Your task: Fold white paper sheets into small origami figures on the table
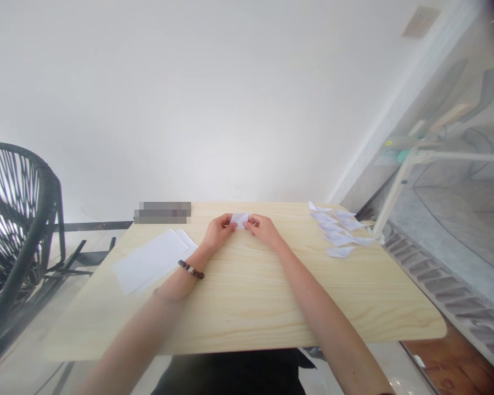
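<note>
Folded paper [239,219] between left hand [218,231] and right hand [265,227], over wooden table [247,307]

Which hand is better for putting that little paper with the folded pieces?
Probably the right hand: both hands hold the little paper, but the folded pieces lie to the right, nearer that hand. The left hand is nearer the flat sheets.
</note>
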Tool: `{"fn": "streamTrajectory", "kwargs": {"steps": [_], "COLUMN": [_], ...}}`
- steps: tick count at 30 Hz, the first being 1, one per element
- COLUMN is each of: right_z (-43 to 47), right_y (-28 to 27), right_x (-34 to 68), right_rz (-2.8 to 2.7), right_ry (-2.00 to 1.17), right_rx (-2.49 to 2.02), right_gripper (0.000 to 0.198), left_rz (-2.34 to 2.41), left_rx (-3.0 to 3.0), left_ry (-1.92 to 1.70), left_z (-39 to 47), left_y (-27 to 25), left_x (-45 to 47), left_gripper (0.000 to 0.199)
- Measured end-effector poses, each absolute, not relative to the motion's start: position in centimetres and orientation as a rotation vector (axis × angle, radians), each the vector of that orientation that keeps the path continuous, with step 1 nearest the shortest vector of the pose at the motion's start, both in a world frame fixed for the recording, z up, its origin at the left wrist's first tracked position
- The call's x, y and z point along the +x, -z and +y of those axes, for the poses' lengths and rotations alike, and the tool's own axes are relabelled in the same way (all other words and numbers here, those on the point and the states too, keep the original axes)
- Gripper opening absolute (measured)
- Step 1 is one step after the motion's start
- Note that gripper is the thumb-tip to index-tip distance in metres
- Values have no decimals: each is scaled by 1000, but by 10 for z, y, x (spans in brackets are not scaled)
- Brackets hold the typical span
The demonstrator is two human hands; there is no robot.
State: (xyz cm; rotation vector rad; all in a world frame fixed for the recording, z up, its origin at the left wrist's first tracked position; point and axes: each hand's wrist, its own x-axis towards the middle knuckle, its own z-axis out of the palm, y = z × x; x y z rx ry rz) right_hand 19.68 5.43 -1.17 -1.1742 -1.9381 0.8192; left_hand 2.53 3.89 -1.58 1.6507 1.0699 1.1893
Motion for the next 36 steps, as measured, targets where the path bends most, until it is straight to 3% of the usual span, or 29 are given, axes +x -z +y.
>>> {"fn": "streamTrajectory", "kwargs": {"steps": [21, 29, 36], "right_z": [41, 40, 41], "right_y": [13, 15, 17], "right_x": [194, 200, 201], "right_rz": [-1851, -1828, -1818], "right_ry": [-672, -809, -829], "right_rx": [-1137, -1125, -1110], "right_gripper": [32, 22, 22], "left_rz": [1110, 1020, 1049], "left_rx": [1604, 1497, 1554], "left_ry": [-1116, -1175, -1135], "left_z": [32, 35, 34], "left_y": [4, 9, 9], "left_x": [26, 27, 24], "left_gripper": [32, 39, 33]}}
